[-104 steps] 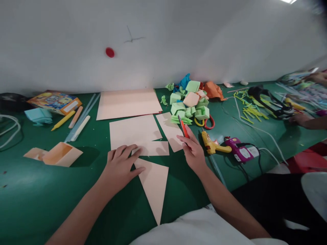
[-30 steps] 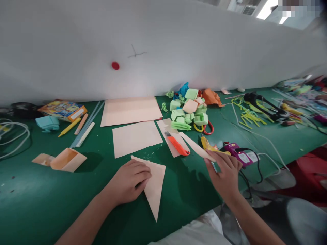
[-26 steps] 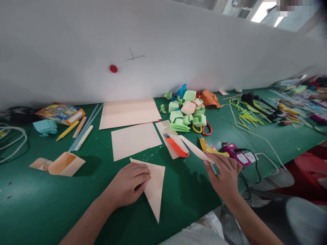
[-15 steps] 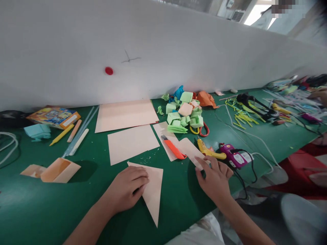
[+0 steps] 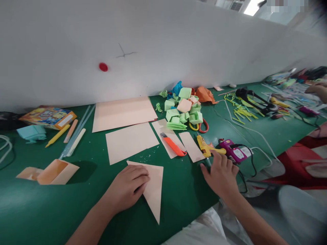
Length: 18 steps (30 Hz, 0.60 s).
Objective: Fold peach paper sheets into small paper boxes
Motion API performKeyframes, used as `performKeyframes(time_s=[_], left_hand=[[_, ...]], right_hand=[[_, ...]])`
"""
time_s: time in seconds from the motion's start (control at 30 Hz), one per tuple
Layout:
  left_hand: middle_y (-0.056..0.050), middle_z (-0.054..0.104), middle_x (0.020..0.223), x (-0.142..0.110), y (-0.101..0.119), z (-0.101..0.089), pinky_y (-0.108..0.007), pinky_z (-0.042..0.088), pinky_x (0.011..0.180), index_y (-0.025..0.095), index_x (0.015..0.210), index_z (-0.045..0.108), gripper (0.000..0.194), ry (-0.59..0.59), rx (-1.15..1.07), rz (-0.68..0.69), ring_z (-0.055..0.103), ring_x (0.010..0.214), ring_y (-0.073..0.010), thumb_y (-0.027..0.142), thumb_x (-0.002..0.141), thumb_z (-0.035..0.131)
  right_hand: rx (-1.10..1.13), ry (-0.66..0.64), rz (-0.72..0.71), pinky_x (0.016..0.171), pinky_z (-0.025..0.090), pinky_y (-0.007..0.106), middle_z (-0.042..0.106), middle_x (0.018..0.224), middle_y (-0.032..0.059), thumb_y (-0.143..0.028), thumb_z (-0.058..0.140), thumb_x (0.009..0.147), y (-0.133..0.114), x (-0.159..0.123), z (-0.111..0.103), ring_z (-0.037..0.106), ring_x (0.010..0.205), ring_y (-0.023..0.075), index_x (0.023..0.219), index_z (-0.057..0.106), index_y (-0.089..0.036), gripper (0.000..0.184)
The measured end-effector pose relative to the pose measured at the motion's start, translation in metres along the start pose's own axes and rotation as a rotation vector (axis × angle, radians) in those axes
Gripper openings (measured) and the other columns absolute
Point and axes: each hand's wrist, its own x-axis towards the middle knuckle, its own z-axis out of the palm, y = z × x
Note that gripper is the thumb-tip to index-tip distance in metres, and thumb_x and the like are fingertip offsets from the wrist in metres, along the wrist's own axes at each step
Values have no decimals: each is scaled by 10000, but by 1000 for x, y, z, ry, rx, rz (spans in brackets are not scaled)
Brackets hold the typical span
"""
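Beneath the curled fingers of my left hand (image 5: pixel 133 183) lies a pale peach sheet folded into a triangle (image 5: pixel 156 185), held against the table. My right hand (image 5: pixel 222 173) is open, thumb apart from the fingers, close to the handle of a yellow glue gun (image 5: pixel 205 146); whether the fingertips touch it I cannot tell. A narrow peach paper strip (image 5: pixel 191 147) lies flat just left of the glue gun. Beside it, an orange utility knife (image 5: pixel 173 144) rests on another paper piece (image 5: pixel 158 126). A larger cut sheet (image 5: pixel 130 144) lies beyond the triangle.
Green and peach folded paper pieces (image 5: pixel 185 107) are heaped at the back, with scissors (image 5: pixel 203 126) beside them. A purple box with cables (image 5: pixel 235 151) sits at the right edge. An open paper box (image 5: pixel 58 172) and glue sticks (image 5: pixel 76 141) lie left. Another person's hand (image 5: pixel 318 91) shows far right.
My right hand has let go of the paper strip, which now lies flat, and has shifted right towards the glue gun's handle. My left hand stays on the folded triangle.
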Motion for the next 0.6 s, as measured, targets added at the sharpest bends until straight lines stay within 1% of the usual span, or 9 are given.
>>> performKeyframes(time_s=[0.03,0.1,0.17,0.2,0.3,0.4,0.47,0.53,0.6], left_hand=[[-53,747,1118,1,0,0,-405,532,926,211,1061,728,244,-4,-1,-5,666,1089,-232,185,1010,492],[-51,748,1120,2,-1,1,-410,532,928,214,1067,734,250,-11,-1,-17,667,1086,-233,190,1012,491],[-50,750,1117,2,-3,2,-410,534,928,221,1068,743,259,-8,-2,-25,670,1082,-233,200,1014,490],[-51,752,1115,2,-3,3,-407,536,927,227,1068,748,265,-3,-4,-29,671,1080,-232,205,1015,490],[-50,755,1112,2,-4,4,-394,541,930,244,1071,759,267,8,-10,-44,672,1078,-229,223,1011,500],[-48,753,1124,2,-4,4,-390,539,941,252,1080,758,262,0,-12,-51,669,1089,-228,227,1010,507],[-48,752,1128,2,-4,4,-391,537,941,247,1075,756,264,-5,-13,-50,667,1092,-228,223,1013,500],[-46,751,1126,1,-4,4,-393,535,940,244,1074,754,264,-11,-14,-52,666,1090,-227,223,1014,497],[-41,750,1130,1,-4,5,-394,534,947,250,1078,754,262,-17,-12,-59,664,1096,-225,226,1010,502]], right_hand=[[17,-34,21,741,418,457,638,1161,214,-381,533,957,9,-2,0,617,943,372,1425,403,-141,542],[99,-120,59,664,420,398,676,977,137,-357,485,976,23,-5,0,654,799,318,1425,358,-135,516],[186,-181,80,593,400,360,663,832,65,-321,442,990,31,-7,1,651,676,276,1420,344,-138,478],[223,-190,80,570,392,350,655,803,47,-302,426,992,33,-7,1,645,637,261,1414,348,-143,458],[311,-135,50,559,412,342,668,844,50,-260,405,986,30,-7,3,654,649,247,1400,372,-166,426],[404,-47,35,613,475,355,667,868,58,-261,421,979,27,-6,3,670,726,256,1394,396,-178,424],[466,-17,19,643,502,361,659,844,52,-263,438,978,25,-7,2,666,724,249,1370,425,-183,401],[504,-13,-37,668,518,361,660,830,50,-262,453,977,23,-9,1,665,729,241,1327,472,-190,357],[511,-46,-119,701,527,360,670,830,49,-251,461,979,18,-12,-1,668,763,239,1306,514,-199,335]])
